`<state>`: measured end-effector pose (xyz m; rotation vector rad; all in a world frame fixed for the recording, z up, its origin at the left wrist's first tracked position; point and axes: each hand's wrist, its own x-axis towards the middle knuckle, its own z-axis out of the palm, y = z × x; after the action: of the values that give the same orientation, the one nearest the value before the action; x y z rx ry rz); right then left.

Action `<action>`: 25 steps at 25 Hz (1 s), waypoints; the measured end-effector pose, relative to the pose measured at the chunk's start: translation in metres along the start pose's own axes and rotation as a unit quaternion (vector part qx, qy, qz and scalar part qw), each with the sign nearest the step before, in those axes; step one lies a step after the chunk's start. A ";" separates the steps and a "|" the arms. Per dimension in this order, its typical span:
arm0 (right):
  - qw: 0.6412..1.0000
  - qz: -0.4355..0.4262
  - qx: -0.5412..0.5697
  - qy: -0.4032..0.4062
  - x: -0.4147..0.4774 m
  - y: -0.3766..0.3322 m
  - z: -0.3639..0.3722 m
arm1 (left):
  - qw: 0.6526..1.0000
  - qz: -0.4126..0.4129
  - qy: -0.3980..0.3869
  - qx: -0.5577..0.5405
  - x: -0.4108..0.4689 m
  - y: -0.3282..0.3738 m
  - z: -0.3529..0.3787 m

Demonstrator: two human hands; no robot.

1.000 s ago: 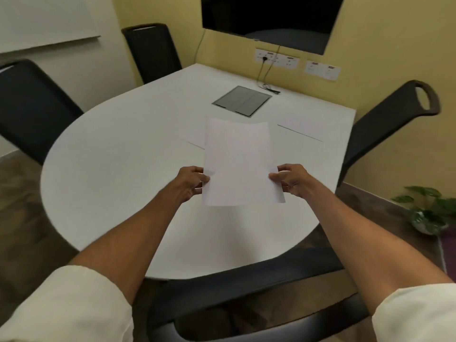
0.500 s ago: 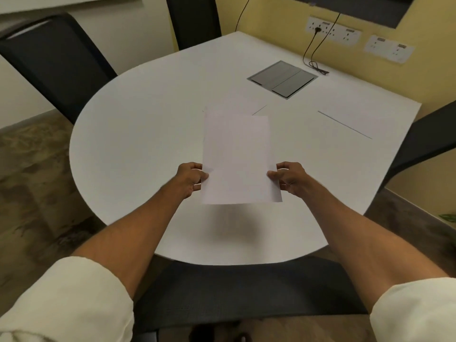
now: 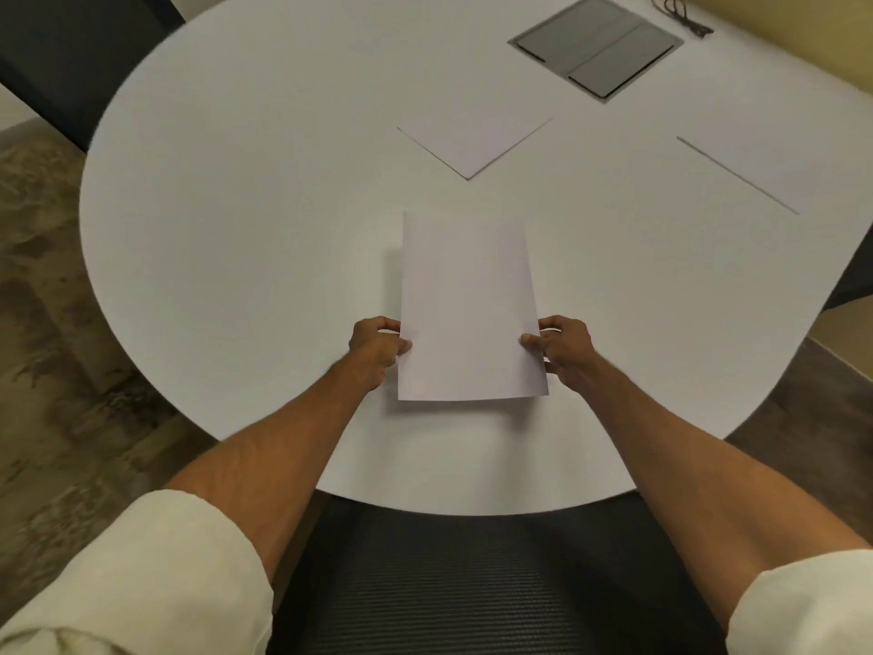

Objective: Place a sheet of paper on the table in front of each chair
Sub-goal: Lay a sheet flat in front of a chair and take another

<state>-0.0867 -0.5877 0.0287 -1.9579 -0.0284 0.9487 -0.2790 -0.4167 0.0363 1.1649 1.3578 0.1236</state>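
Note:
I hold a white sheet of paper [image 3: 467,304] by its two side edges, low over the near part of the white table [image 3: 245,219]. My left hand [image 3: 375,345] pinches the left edge and my right hand [image 3: 564,352] pinches the right edge. The sheet casts a narrow shadow, so it hangs just above the tabletop. A black mesh chair [image 3: 477,583] stands right below it at the table's near edge. Two more white sheets lie flat farther off: one in the middle [image 3: 472,139] and one at the right [image 3: 774,167].
A grey cable hatch [image 3: 595,47] is set into the table at the back, with a black cable [image 3: 680,14] beside it. A dark chair [image 3: 61,54] stands at the far left and another chair's edge [image 3: 855,271] shows at the right. Brown patterned floor surrounds the table.
My head has tilted down and moved closer to the table. Both hands have lowered the sheet toward the tabletop in front of the near chair, still gripping its sides.

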 end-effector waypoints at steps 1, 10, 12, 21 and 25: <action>1.000 0.001 -0.005 0.005 0.003 0.004 0.001 | 1.000 0.003 0.001 0.009 0.004 -0.003 0.002; 0.993 -0.040 -0.100 0.045 0.021 0.025 0.001 | 0.992 0.053 0.029 0.107 0.018 -0.017 0.017; 0.987 -0.051 -0.139 0.053 0.021 0.029 0.001 | 0.986 0.076 0.035 0.143 0.018 -0.019 0.016; 0.967 -0.092 -0.222 0.079 0.020 0.035 -0.001 | 0.946 0.156 0.036 0.282 0.011 -0.025 0.021; 0.953 -0.102 -0.270 0.092 0.023 0.041 -0.005 | 0.940 0.175 0.014 0.292 0.011 -0.024 0.020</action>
<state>-0.0813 -0.6055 -0.0147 -2.4788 -0.4160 0.6595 -0.2731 -0.4321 0.0074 1.9095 1.2314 -0.0131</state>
